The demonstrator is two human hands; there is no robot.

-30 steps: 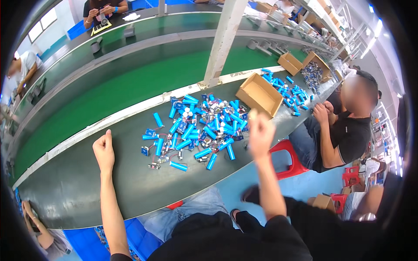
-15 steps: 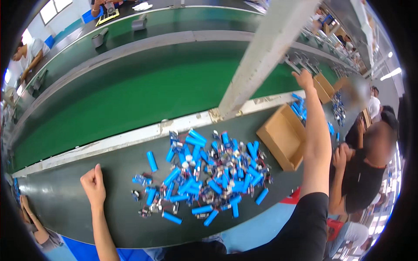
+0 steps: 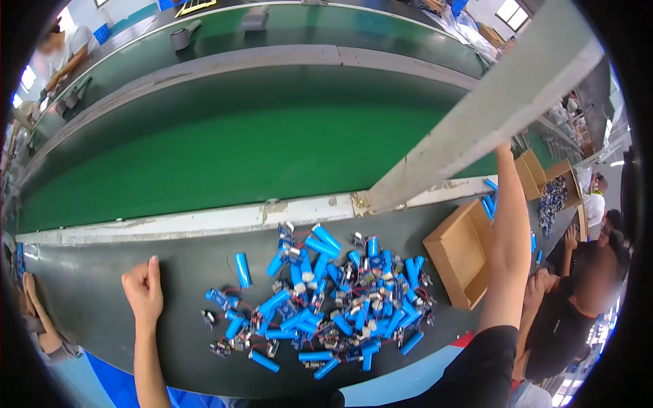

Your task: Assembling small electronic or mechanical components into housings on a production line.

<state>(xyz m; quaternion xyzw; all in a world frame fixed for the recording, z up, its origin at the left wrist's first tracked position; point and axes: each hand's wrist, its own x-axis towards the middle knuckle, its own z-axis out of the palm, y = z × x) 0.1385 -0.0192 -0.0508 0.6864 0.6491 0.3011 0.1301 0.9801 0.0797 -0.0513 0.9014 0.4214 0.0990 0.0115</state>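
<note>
My left hand (image 3: pixel 143 289) is closed in a fist above the dark tabletop, thumb along the top, with nothing showing in it. To its right lies a loose heap of blue cylindrical battery cells (image 3: pixel 326 243) wired to small circuit boards (image 3: pixel 292 255). My right arm stretches forward past an open cardboard box (image 3: pixel 442 239). The right hand (image 3: pixel 503 145) is at the green conveyor belt, mostly hidden behind the slanted white post; its fingers and anything in them cannot be seen.
The slanted white post (image 3: pixel 469 115) rises from the pale rail (image 3: pixel 299 209) along the green belt (image 3: pixel 272 149). More cardboard boxes (image 3: pixel 530 173) and a pile of small parts (image 3: pixel 552 204) lie at the right. A co-worker in black (image 3: pixel 564 326) sits close by; another person's arm (image 3: pixel 41 313) shows at far left.
The view has shifted, moving the post and boxes rightward and downward in the picture. My right hand, visible before over the belt, is now mostly behind the post. My left fist stays closed.
</note>
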